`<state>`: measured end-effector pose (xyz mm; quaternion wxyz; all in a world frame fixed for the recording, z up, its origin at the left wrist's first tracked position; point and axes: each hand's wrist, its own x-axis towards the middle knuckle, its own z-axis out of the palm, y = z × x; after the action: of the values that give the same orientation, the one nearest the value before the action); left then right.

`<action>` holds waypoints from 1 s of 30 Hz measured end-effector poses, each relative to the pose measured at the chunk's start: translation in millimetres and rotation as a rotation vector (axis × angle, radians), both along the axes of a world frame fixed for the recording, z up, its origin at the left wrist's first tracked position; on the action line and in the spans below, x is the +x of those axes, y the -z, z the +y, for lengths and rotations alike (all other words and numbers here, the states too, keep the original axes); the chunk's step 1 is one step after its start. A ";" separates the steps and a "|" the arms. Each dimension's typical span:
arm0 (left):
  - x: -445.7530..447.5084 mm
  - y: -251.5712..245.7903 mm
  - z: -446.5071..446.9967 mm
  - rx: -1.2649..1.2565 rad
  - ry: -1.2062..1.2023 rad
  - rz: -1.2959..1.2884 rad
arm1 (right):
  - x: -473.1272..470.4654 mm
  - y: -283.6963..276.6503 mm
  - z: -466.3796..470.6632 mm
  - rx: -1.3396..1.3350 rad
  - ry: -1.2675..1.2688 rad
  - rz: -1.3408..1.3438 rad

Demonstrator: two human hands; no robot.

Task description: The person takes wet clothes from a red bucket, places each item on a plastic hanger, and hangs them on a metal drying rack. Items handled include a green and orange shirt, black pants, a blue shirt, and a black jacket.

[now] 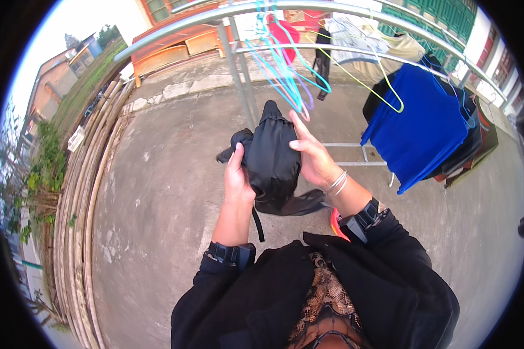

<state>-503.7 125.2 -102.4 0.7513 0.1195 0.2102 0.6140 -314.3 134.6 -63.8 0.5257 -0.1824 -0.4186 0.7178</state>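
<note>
A bunched black fabric garment (273,157) is held up between both hands, with a loose sheer end hanging at its lower right and a narrow black strap dangling below. My left hand (238,176) grips its left side, thumb up. My right hand (312,155) presses against its right side with the fingers partly spread. Just beyond the garment, turquoise, pink and purple hangers (284,74) hang bunched from a metal drying rack (240,78). A yellow-green hanger (395,102) hangs to their right.
A blue cloth (419,126) and darker garments hang at the right of the rack. Light-coloured clothes (358,41) hang farther back. Long wooden poles (81,196) lie along the left. An orange wooden cabinet (174,48) stands behind. The rack's lower bars (353,163) run near the concrete ground.
</note>
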 end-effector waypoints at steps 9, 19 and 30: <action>-138.3 -39.2 -57.6 0.388 -0.473 0.466 | -72.9 -33.7 5.9 0.074 -0.139 -0.059; -278.6 60.1 -123.8 -0.373 -0.468 1.108 | -52.7 -87.2 51.0 0.290 -0.240 0.365; -174.4 -28.6 -30.0 0.659 -0.436 1.416 | -104.0 -105.0 54.3 0.342 -0.408 0.389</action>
<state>-678.1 95.2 -73.8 0.2297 0.6514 0.4626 0.5558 -418.3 188.9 41.2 0.4644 0.1365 -0.4527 0.7488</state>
